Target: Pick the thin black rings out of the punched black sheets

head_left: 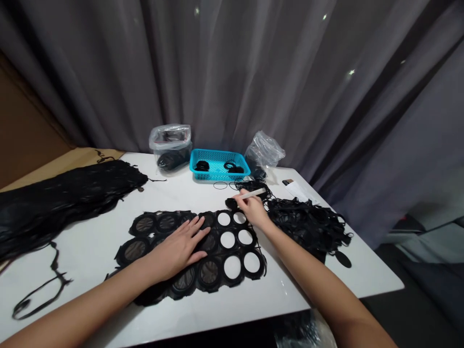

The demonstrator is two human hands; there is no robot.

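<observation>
A black sheet (209, 273) with rows of round windows lies on the white table. Several windows on its right side are open holes showing white, while others are covered with dark, see-through material. My left hand (181, 244) rests flat on the sheet, fingers spread. Over the sheet's far right corner, my right hand (253, 210) grips a white pen-like stick (255, 193). A small black round piece (231, 204) is at its fingertips; I cannot tell whether it is pinched there or lies underneath.
A blue basket (220, 176) with black rings stands at the back, between two clear plastic bags (170, 144) (266, 149). Black strips (308, 222) are heaped at the right, near a black disc (343, 259). A stack of black sheets (65, 198) lies left.
</observation>
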